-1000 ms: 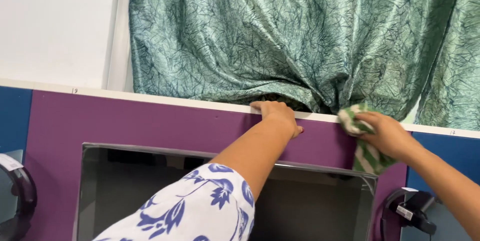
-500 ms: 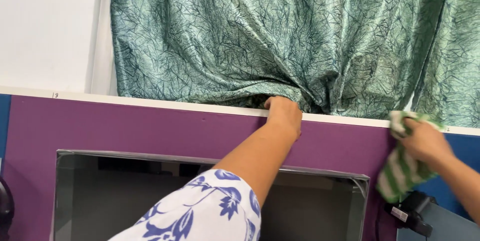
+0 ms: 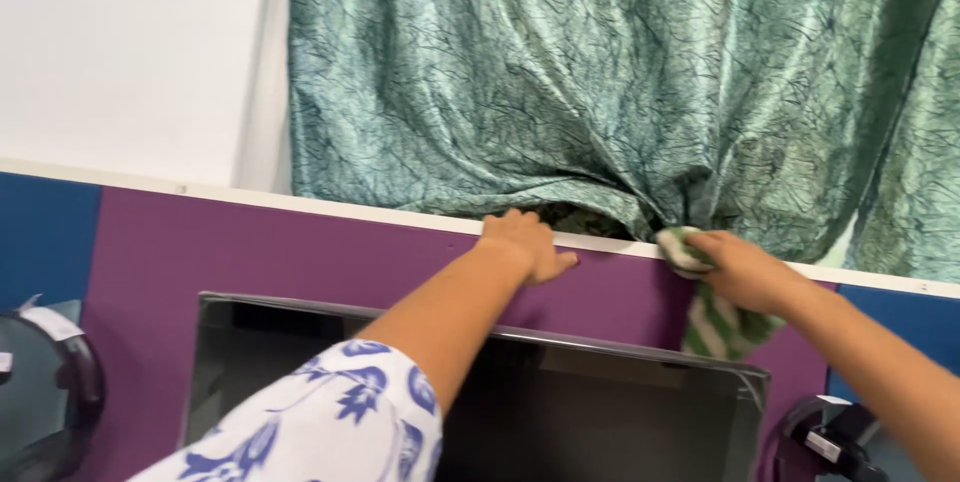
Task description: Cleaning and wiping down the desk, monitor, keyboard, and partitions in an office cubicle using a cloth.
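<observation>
While the left hand (image 3: 525,247) stays flat and released on the white-edged purple partition (image 3: 300,242), the right hand (image 3: 745,272) — clenched on a green-and-white striped cloth (image 3: 715,322) — has slid back toward it, under the green patterned curtain (image 3: 600,82).

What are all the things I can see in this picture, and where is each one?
cloth: one, green and white striped, hanging over the partition's top edge under the right hand
curtain: one, green patterned, hanging behind the partition
partition panel: one, purple with blue sections at both ends, white top edge
monitor: one, dark screen, in front of the partition
wall: white, upper left
dark round object: one, far left edge, unclear what it is
black device: one, lower right
sleeve: white with blue flowers, left arm
left hand: resting on the top edge
right hand: gripping the cloth
</observation>
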